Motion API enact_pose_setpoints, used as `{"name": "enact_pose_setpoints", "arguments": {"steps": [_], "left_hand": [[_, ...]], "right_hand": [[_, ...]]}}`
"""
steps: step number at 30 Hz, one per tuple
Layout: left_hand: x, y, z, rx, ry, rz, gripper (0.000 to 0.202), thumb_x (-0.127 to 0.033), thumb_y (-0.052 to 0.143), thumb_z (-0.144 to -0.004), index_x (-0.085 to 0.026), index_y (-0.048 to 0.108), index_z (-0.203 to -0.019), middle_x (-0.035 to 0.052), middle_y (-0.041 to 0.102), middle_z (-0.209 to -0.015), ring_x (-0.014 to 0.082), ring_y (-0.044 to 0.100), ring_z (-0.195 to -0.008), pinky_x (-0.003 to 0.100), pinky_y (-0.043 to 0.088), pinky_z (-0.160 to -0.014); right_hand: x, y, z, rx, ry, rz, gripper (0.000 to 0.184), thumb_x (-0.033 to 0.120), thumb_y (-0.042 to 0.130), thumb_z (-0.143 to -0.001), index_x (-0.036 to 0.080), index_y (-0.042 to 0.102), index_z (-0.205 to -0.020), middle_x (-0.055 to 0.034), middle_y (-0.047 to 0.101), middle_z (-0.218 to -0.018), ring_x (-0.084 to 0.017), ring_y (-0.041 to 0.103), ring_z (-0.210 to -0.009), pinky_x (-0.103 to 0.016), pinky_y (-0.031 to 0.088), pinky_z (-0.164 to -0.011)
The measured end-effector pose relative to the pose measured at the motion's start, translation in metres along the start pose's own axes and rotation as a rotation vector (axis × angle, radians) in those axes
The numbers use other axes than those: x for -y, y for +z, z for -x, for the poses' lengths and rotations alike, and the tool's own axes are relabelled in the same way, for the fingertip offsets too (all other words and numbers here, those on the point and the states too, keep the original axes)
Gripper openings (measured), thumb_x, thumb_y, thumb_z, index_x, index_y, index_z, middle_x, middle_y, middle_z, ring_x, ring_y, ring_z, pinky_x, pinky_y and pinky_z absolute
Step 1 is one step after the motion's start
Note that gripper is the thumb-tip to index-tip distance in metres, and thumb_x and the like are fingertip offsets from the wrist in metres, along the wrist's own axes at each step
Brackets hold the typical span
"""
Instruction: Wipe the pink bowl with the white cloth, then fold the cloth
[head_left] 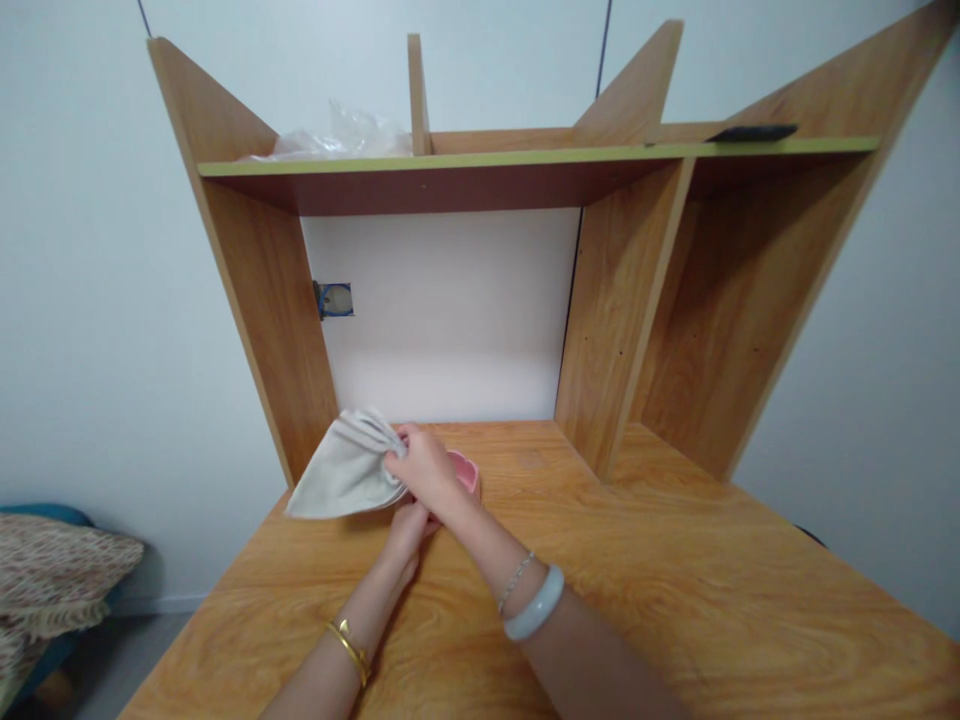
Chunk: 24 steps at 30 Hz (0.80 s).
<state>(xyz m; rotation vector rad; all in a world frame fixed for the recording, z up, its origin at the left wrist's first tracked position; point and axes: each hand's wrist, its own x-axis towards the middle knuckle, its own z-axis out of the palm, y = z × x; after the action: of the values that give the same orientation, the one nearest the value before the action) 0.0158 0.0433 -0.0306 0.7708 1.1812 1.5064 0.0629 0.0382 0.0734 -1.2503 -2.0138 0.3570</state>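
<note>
A pale grey cloth (341, 475) fans out over the back left of the desk, its upper edge gathered in folds. My right hand (421, 468) is closed on the bunched end of this cloth. Lower down, my left hand (407, 527) is closed at the near side of a small pink container (466, 472), whose rim shows beyond my right wrist. My right forearm crosses over and hides much of the container and part of my left hand's fingers. The cloth's lower edge hangs just above the wooden desk (675, 600).
A wooden hutch stands at the back, with a shelf (495, 158) and upright panels (630, 300). On the shelf lie clear plastic wrap (337, 138) and a flat black object (754, 132). An uncovered wall socket box (335, 299) is at left. A fringed blanket (60, 570) lies at lower left.
</note>
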Motion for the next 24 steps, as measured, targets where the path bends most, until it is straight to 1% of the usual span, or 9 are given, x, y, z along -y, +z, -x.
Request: {"name": "enact_pose_setpoints", "arguments": {"steps": [2, 4, 6, 8, 11, 14, 18, 21, 24], "left_hand": [[-0.003, 0.002, 0.008, 0.066, -0.037, -0.027, 0.038, -0.026, 0.063, -0.068, -0.025, 0.054, -0.105, 0.0064, 0.059, -0.103, 0.0221, 0.057, -0.09, 0.025, 0.048, -0.059], [-0.008, 0.002, 0.015, 0.116, -0.028, -0.044, 0.045, -0.029, 0.062, -0.069, -0.031, 0.049, -0.112, 0.0037, 0.057, -0.109, 0.0201, 0.056, -0.093, 0.022, 0.047, -0.059], [-0.012, 0.002, 0.021, 0.129, -0.022, -0.049, 0.05, -0.03, 0.062, -0.069, -0.033, 0.045, -0.116, 0.0033, 0.056, -0.111, 0.0191, 0.056, -0.093, 0.021, 0.047, -0.058], [-0.015, 0.002, 0.025, 0.131, -0.023, -0.05, 0.053, -0.031, 0.062, -0.068, -0.032, 0.044, -0.118, 0.0043, 0.055, -0.112, 0.0191, 0.055, -0.093, 0.021, 0.047, -0.058], [-0.017, 0.003, 0.026, 0.127, -0.024, -0.046, 0.055, -0.031, 0.062, -0.069, -0.031, 0.042, -0.121, 0.0056, 0.053, -0.114, 0.0189, 0.054, -0.094, 0.02, 0.047, -0.058], [-0.016, 0.004, 0.024, 0.114, -0.033, -0.056, 0.055, -0.032, 0.06, -0.071, -0.03, 0.04, -0.122, 0.0064, 0.053, -0.113, 0.0181, 0.054, -0.093, 0.02, 0.047, -0.059], [-0.015, 0.005, 0.023, 0.112, -0.053, -0.06, 0.055, -0.033, 0.059, -0.072, -0.03, 0.039, -0.123, 0.0056, 0.054, -0.111, 0.0173, 0.055, -0.091, 0.022, 0.047, -0.061], [-0.017, 0.005, 0.023, 0.112, -0.066, -0.057, 0.055, -0.033, 0.06, -0.071, -0.031, 0.039, -0.122, 0.0052, 0.054, -0.11, 0.0175, 0.054, -0.092, 0.023, 0.047, -0.062], [-0.018, 0.004, 0.024, 0.112, -0.064, -0.066, 0.056, -0.033, 0.06, -0.071, -0.03, 0.039, -0.122, 0.0059, 0.053, -0.11, 0.0179, 0.053, -0.093, 0.022, 0.047, -0.062]], "right_hand": [[-0.017, -0.026, -0.007, -0.059, 0.035, -0.028, 0.026, 0.02, 0.043, -0.075, 0.015, 0.055, -0.097, -0.0068, 0.065, -0.089, -0.015, 0.06, -0.076, -0.024, 0.044, -0.065], [-0.037, -0.053, -0.008, -0.199, 0.098, -0.084, 0.023, 0.021, 0.045, -0.073, 0.016, 0.056, -0.093, -0.0065, 0.065, -0.087, -0.015, 0.059, -0.074, -0.023, 0.044, -0.064], [-0.058, -0.078, -0.001, -0.268, 0.141, -0.042, 0.023, 0.022, 0.047, -0.071, 0.015, 0.056, -0.091, -0.007, 0.065, -0.085, -0.016, 0.06, -0.073, -0.024, 0.043, -0.064], [-0.08, -0.098, 0.011, -0.291, 0.2, 0.079, 0.022, 0.021, 0.048, -0.071, 0.016, 0.057, -0.09, -0.0074, 0.066, -0.084, -0.017, 0.06, -0.075, -0.024, 0.042, -0.065], [-0.11, -0.117, 0.032, -0.232, 0.284, 0.329, 0.022, 0.022, 0.047, -0.073, 0.017, 0.058, -0.091, -0.0086, 0.066, -0.085, -0.02, 0.06, -0.078, -0.026, 0.04, -0.065], [-0.134, -0.124, 0.051, -0.158, 0.362, 0.527, 0.023, 0.022, 0.045, -0.075, 0.019, 0.057, -0.094, -0.0092, 0.065, -0.088, -0.022, 0.06, -0.082, -0.027, 0.038, -0.063], [-0.154, -0.121, 0.066, -0.054, 0.398, 0.673, 0.023, 0.02, 0.043, -0.077, 0.016, 0.058, -0.093, -0.0111, 0.065, -0.09, -0.023, 0.059, -0.084, -0.028, 0.038, -0.066], [-0.158, -0.115, 0.073, 0.034, 0.377, 0.69, 0.022, 0.022, 0.045, -0.075, 0.018, 0.06, -0.091, -0.0099, 0.065, -0.092, -0.024, 0.058, -0.089, -0.029, 0.038, -0.068], [-0.157, -0.111, 0.076, 0.118, 0.294, 0.622, 0.025, 0.033, 0.049, -0.075, 0.018, 0.062, -0.09, -0.0089, 0.065, -0.094, -0.024, 0.057, -0.09, -0.029, 0.038, -0.07]]}}
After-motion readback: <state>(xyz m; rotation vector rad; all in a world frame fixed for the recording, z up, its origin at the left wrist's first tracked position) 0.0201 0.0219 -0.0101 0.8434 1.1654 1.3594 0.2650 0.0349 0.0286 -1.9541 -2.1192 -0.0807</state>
